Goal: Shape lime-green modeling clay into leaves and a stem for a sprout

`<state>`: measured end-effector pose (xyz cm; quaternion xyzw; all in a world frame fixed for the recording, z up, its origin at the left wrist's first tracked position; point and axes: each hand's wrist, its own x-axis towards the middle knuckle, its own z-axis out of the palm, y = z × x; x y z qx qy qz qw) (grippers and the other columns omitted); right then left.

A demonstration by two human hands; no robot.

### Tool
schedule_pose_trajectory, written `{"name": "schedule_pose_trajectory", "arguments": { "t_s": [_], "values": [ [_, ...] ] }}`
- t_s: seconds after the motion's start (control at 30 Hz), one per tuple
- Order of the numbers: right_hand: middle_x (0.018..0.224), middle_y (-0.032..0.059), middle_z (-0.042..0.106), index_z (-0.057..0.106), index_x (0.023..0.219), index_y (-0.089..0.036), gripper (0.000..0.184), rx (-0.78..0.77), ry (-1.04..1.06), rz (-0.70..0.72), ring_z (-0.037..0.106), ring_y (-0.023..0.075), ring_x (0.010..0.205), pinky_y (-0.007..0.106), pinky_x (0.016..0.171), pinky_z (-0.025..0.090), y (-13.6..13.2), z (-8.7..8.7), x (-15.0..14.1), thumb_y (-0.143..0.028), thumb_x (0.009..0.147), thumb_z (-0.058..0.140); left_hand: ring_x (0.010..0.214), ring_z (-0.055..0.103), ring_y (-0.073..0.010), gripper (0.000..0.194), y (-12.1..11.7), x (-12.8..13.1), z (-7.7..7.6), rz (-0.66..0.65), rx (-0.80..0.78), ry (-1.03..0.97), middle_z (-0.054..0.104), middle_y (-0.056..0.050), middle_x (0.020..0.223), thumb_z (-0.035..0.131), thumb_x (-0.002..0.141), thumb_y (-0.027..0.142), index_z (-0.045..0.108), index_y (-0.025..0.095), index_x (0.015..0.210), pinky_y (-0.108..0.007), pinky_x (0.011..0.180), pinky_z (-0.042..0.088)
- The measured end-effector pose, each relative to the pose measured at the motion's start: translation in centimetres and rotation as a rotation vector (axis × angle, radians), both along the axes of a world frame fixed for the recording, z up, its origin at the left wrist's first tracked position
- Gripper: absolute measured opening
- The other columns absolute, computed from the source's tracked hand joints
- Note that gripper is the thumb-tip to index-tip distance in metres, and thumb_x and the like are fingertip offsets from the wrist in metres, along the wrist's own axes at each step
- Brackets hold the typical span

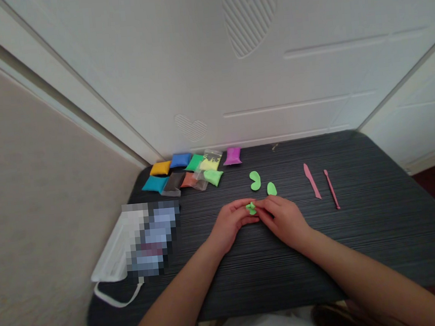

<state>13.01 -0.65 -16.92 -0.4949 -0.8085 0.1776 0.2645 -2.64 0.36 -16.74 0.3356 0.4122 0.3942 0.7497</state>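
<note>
Close together over the dark table, my left hand [231, 222] and my right hand [283, 219] both have their fingers closed on a small light green piece of modelling clay [251, 208]. Fingertips cover part of this piece, so its full shape is hidden. Just beyond the hands lies a flat green clay piece with a notch [255, 180], rounded like a heart or clover lobe. A green oval clay piece [271, 188] rests beside my right hand's knuckles, its near edge partly hidden by them.
Several packets of coloured clay, among them an orange one [160, 168] and a purple one [232, 156], lie at the table's back left. A pink plastic knife [312, 181] and a thin pink tool [332, 189] lie on the right. A white case [113, 251] and a blurred-out object sit left.
</note>
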Motion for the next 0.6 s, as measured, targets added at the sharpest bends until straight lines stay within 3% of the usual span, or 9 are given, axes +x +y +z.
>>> {"name": "schedule_pose_trajectory", "arguments": {
  "t_s": [0.1,0.2,0.33,0.43,0.6],
  "values": [
    [0.079,0.0058,0.059,0.060,0.098,-0.020,0.023,-0.017,-0.002,0.061,0.053,0.0182,0.074,0.031,0.069,0.042,-0.1,0.5,0.1,-0.021,0.085,0.041,0.080,0.061,-0.0151,0.024,0.0,-0.2,0.1,0.018,-0.039,-0.069,0.067,-0.007,0.086,0.064,0.070,0.020,0.062,0.010,0.092,-0.032,0.079,0.048],
    [0.082,0.0037,0.060,0.058,0.099,-0.023,0.023,-0.113,0.210,0.107,0.054,0.0162,0.076,0.029,0.070,0.043,-0.1,1.0,0.4,-0.018,0.085,0.041,0.074,0.063,-0.0139,0.025,0.2,-0.2,0.2,0.015,-0.055,-0.047,0.067,-0.006,0.080,0.068,0.066,0.020,0.061,0.011,0.088,-0.029,0.074,0.050],
    [0.078,0.0012,0.060,0.057,0.094,-0.022,0.017,-0.221,0.450,-0.068,0.054,0.0135,0.067,0.026,0.062,0.043,0.2,1.1,1.0,-0.023,0.085,0.043,0.078,0.064,-0.0152,0.025,0.5,-0.5,0.4,-0.002,-0.066,-0.035,0.067,-0.008,0.087,0.066,0.069,0.020,0.060,0.011,0.092,-0.027,0.073,0.050],
    [0.077,0.0012,0.059,0.057,0.092,-0.021,0.016,-0.239,0.485,-0.128,0.053,0.0134,0.065,0.026,0.060,0.042,0.4,0.9,1.2,-0.024,0.085,0.044,0.082,0.064,-0.0162,0.026,0.6,-0.7,0.3,0.006,-0.061,-0.033,0.067,-0.010,0.092,0.062,0.074,0.021,0.058,0.011,0.097,-0.027,0.076,0.050],
    [0.081,0.0024,0.059,0.057,0.095,-0.021,0.017,-0.202,0.387,-0.055,0.053,0.0143,0.069,0.027,0.063,0.043,0.3,0.6,0.7,-0.023,0.084,0.045,0.086,0.063,-0.0173,0.032,0.4,-0.4,-0.1,-0.010,-0.041,-0.058,0.065,-0.011,0.099,0.058,0.077,0.020,0.055,0.011,0.107,-0.033,0.084,0.047]
  ]
}}
